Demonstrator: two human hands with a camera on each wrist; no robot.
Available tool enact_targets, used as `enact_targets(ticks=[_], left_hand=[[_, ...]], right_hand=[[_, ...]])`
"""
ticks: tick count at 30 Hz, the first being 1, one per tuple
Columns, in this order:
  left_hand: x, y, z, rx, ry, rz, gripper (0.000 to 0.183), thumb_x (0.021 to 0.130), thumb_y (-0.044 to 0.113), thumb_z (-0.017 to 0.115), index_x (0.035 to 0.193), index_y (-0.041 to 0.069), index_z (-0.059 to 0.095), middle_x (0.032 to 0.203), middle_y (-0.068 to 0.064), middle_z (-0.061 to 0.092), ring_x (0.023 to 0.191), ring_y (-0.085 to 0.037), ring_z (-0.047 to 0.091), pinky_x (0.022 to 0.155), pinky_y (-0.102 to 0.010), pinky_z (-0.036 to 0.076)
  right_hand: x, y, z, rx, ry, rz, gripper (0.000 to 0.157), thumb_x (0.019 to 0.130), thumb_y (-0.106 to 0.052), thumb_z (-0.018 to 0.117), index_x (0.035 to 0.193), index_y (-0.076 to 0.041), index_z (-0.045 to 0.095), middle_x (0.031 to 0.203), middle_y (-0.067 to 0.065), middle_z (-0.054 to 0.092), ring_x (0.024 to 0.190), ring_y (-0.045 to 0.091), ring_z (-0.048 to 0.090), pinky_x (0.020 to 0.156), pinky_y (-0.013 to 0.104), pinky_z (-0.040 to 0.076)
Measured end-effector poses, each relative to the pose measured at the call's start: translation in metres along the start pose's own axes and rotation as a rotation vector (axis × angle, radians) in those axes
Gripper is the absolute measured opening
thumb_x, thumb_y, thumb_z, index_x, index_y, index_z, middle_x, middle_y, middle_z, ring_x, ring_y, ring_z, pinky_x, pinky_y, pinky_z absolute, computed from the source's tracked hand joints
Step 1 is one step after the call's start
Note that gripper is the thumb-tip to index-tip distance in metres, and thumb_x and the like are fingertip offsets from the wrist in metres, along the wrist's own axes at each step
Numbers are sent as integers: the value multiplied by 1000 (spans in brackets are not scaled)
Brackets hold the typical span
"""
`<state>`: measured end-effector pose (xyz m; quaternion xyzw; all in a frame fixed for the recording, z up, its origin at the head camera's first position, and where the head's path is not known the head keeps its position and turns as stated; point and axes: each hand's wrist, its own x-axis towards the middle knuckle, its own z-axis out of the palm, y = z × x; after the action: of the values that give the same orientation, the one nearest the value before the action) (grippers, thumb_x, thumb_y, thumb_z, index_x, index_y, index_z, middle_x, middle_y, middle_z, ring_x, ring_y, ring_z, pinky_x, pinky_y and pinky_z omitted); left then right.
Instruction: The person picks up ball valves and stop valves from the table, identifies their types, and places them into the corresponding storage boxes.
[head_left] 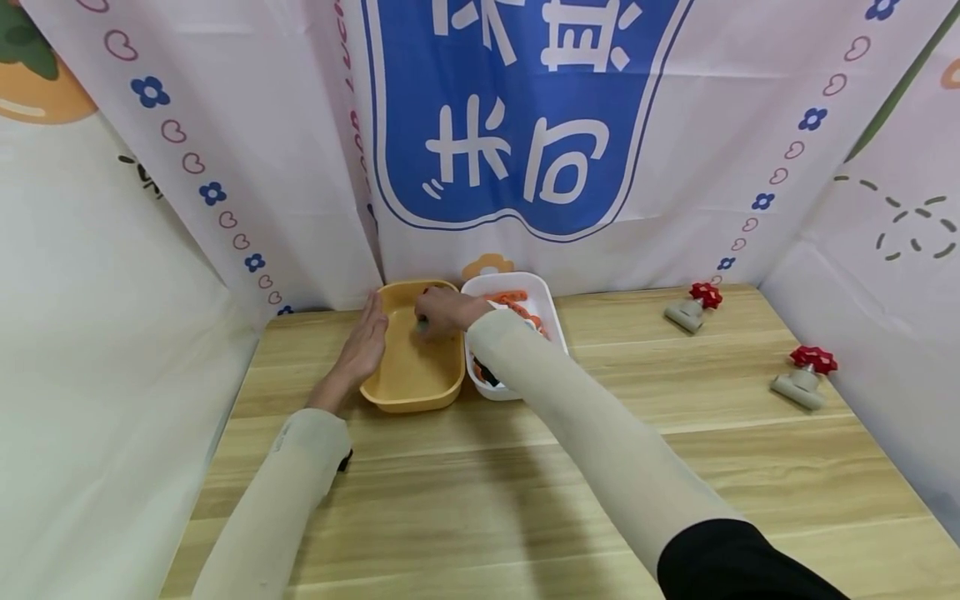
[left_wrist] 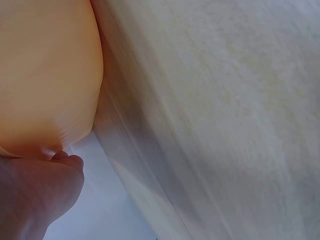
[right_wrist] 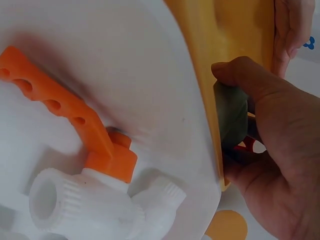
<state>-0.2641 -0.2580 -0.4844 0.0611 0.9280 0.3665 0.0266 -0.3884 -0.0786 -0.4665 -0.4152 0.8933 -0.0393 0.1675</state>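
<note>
Nearest you is the wooden tabletop (head_left: 397, 533), with a red-knobbed valve (head_left: 799, 389) lying well to your right. Ahead, your left hand (head_left: 363, 342) rests with straight fingers against the left side of the yellow tub (head_left: 412, 379). Just beside it, the white tub (head_left: 557, 321) holds an orange-handled valve (right_wrist: 82, 205) among other pieces. Your right hand (head_left: 444, 312) grips a grey valve (right_wrist: 231, 115) in the yellow tub's far right part. Farther off lies another valve (head_left: 684, 315), before a printed cloth (head_left: 487, 200).
</note>
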Motion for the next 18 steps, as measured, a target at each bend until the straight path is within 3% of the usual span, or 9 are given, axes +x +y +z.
enact_targets(ticks=[6, 12, 14, 18], left_hand=[[0, -1, 1, -12, -15, -6, 67, 115, 46, 6, 168, 7, -8, 177, -7, -16, 164, -27, -12, 132, -50, -1], [1, -1, 2, 3, -12, 8, 68, 115, 46, 6, 168, 6, -7, 177, -8, -15, 164, -29, -10, 132, -52, 1], [1, -1, 2, 9, -5, 10, 66, 116, 44, 7, 168, 6, -7, 177, -8, -14, 164, -30, -9, 132, -53, 2], [2, -1, 2, 22, 2, 15, 64, 116, 40, 8, 168, 4, -7, 177, -10, -13, 164, -32, -8, 132, -54, 3]], right_hand=[[7, 4, 5, -14, 2, -10, 13, 96, -27, 72, 86, -18, 70, 80, -2, 63, 77, 18, 60, 67, 31, 45], [8, 5, 4, -22, 14, -6, 17, 94, -27, 72, 79, -21, 66, 75, -5, 61, 71, 15, 59, 61, 29, 46], [-3, -5, -6, -40, 29, -5, 16, 95, -28, 72, 82, -19, 68, 76, -4, 63, 70, 15, 59, 62, 31, 48], [-31, -26, -27, -97, 83, -9, 22, 101, -34, 68, 103, -13, 77, 86, -2, 67, 77, 16, 60, 68, 30, 48]])
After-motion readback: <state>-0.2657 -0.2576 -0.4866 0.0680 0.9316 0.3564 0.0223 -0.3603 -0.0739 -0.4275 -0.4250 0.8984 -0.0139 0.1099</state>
